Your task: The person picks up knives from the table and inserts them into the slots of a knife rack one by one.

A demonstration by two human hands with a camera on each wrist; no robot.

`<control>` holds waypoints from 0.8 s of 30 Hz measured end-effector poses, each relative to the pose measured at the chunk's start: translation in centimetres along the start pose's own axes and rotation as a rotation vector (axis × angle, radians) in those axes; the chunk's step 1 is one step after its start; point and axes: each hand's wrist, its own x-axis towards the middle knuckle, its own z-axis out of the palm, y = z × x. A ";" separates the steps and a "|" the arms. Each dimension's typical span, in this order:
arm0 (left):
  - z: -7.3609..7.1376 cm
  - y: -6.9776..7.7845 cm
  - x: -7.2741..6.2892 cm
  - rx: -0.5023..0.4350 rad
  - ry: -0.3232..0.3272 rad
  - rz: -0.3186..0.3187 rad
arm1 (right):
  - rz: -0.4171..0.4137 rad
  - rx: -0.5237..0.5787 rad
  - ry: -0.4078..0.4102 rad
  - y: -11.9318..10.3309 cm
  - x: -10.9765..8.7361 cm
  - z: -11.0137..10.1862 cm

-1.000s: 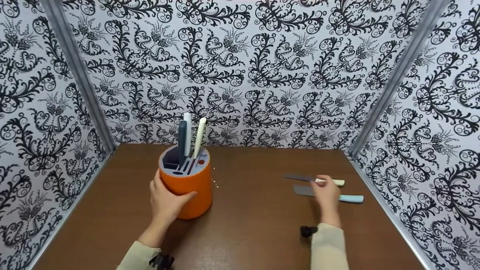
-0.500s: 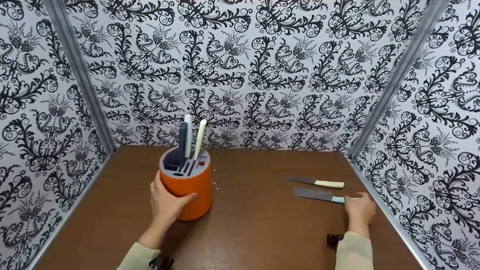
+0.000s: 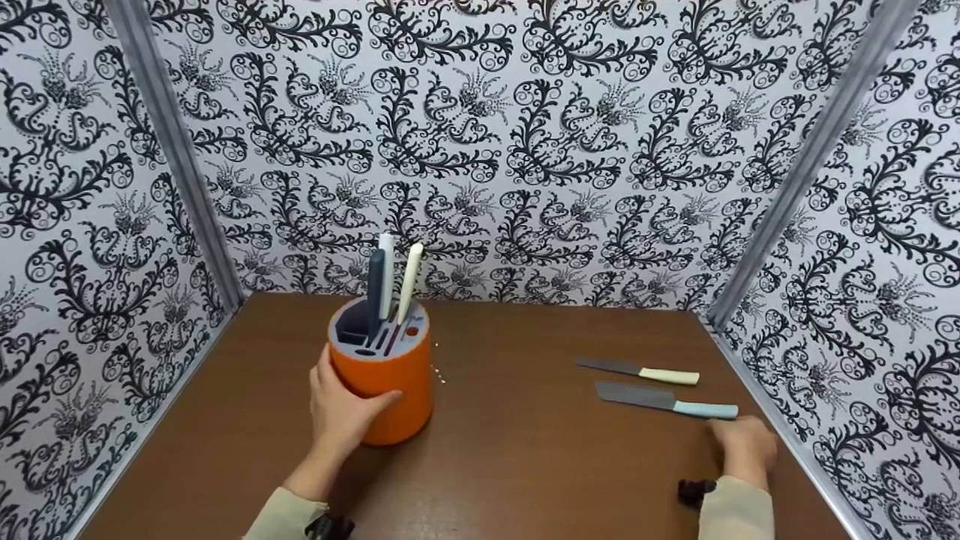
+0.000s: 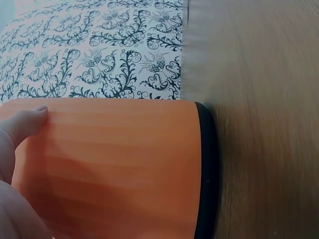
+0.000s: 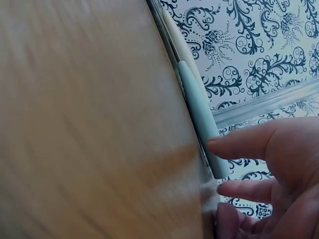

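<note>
An orange cylindrical knife block (image 3: 386, 390) stands upright on the table at left. My left hand (image 3: 337, 412) grips its side, with the thumb (image 4: 30, 122) across the front in the left wrist view. Three knife handles rise from its slotted grey top: a dark blue handle (image 3: 374, 289), a white handle (image 3: 386, 274) and a cream handle (image 3: 409, 281). At right lie a cream-handled knife (image 3: 667, 376) and, nearer me, a knife with a light blue handle (image 3: 705, 409). My right hand (image 3: 746, 446) is beside that handle's end, its fingers loosely extended and holding nothing; whether they touch it I cannot tell.
The brown tabletop (image 3: 510, 420) is bounded by patterned walls (image 3: 480, 150) at the back and both sides. Small white specks (image 3: 440, 373) lie just right of the block. Both loose blades point left.
My right hand has moved from the cream-handled knife to the light blue handle, then off toward its near right end. My left hand keeps its grip on the block. The head view has shifted slightly.
</note>
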 end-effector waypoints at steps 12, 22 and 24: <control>-0.1 0.2 -0.1 0.024 -0.005 -0.002 | -0.052 0.146 -0.072 -0.8 -0.3 0.1; -0.2 0.4 0.0 0.031 -0.027 -0.013 | -0.036 0.167 -0.044 -1.0 -0.7 -0.1; -0.2 0.5 -0.1 0.033 -0.018 -0.011 | -0.026 0.165 -0.051 -1.0 -0.6 -0.1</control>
